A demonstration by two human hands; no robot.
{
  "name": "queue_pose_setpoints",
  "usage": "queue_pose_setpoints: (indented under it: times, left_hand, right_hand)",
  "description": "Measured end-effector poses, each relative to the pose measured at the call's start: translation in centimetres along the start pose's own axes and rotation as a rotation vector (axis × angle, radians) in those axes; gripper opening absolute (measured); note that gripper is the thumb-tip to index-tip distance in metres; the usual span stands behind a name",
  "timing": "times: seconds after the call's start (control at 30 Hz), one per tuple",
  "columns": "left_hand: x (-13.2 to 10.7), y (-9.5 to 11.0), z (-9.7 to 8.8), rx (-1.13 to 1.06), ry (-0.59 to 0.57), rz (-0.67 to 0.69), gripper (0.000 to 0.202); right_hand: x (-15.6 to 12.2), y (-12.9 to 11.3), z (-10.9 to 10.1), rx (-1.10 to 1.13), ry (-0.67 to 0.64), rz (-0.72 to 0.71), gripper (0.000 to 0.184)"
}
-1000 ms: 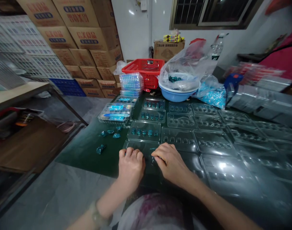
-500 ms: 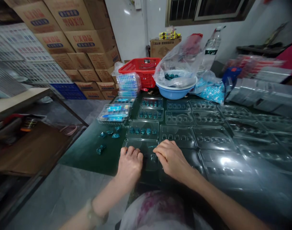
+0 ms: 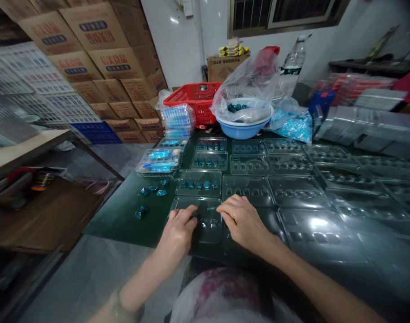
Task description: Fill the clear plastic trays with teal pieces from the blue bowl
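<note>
In front of me lies a clear plastic tray with moulded hollows. My left hand is over its left part, fingers bent and thumb close to the index finger; what they hold, if anything, is hidden. At the tray's right edge my right hand is closed, thumb against the fingers. A thin teal sliver shows at its fingertips, too small to name. Just beyond, another clear tray has a row of teal foil-wrapped pieces. Several loose teal wrapped pieces lie on the table to the left.
Clear trays cover the table's right side. Packed clear cases stand at the left. Behind are a red basket, a blue basin, a bag of blue-and-white packets and a bottle. Cartons are stacked beyond.
My left hand has shifted left and its thumb now shows, uncovering more of the tray's middle. My right hand stays at the tray's right edge. The view has moved slightly.
</note>
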State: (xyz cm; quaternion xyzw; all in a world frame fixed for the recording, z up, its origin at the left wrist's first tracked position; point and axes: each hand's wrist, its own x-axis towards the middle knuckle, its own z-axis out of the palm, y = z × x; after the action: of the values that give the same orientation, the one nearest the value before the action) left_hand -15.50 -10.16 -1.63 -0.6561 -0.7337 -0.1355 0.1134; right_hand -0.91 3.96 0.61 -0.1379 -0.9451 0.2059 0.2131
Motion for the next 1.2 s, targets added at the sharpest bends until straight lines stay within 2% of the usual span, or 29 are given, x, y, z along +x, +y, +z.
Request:
queue_pose_setpoints:
  times: [0.3, 0.4, 0.47, 0.57, 0.63, 0.7, 0.8, 0.87, 0.97, 1.07, 1.2]
  left_hand:
    - [0.6, -0.4, -0.1, -0.142, -0.021, 0.06, 0.022]
    - [0.8, -0.7, -1.2, -0.169, -0.003, 0.055, 0.021]
    - [0.9, -1.5, -2.7, -0.179, 0.116, -0.02, 0.021]
    - [0.6, -3.3, -5.2, -0.169, 0.383, -0.214, 0.024]
    - [0.0, -4.3, -6.1, -0.151, 0.438, -0.283, 0.022]
    - [-0.5, -4.6, -6.2, -0.148, 0.355, -0.26, 0.021]
    - [-0.6, -3.6, -5.0, -0.174, 0.107, -0.164, 0.023]
    - [-0.1, -2.5, -4.1, -0.203, -0.022, -0.11, 0.028]
    - [1.0, -1.5, -3.0, -0.246, -0.152, -0.042, 0.028]
    - [1.9, -1.5, -2.6, -0.274, -0.211, -0.001, 0.022]
    - [2.3, -2.5, -3.1, -0.355, -0.157, -0.014, 0.015]
  right_hand:
    - [-0.2, 0.4, 0.5, 0.048, -0.019, 0.019, 0.02]
    - [-0.1, 0.5, 0.4, 0.08, -0.004, 0.032, 0.021]
    - [-0.1, 0.6, 0.1, 0.099, 0.031, 0.049, 0.022]
    - [0.0, 0.8, -0.1, 0.123, 0.069, 0.064, 0.022]
    - [0.2, 0.9, 0.0, 0.139, 0.065, 0.057, 0.02]
    - [0.5, 0.7, 0.3, 0.158, 0.049, 0.048, 0.018]
    - [0.7, 0.0, 1.1, 0.159, 0.016, 0.025, 0.017]
    - [0.6, -0.9, 1.8, 0.115, -0.027, -0.018, 0.014]
    - [-0.4, -2.5, 3.1, -0.001, -0.096, -0.119, 0.012]
    - [-1.7, -3.7, 4.8, -0.14, -0.086, -0.182, 0.011]
    - [-2.5, -4.1, 6.7, -0.264, -0.005, -0.248, 0.013]
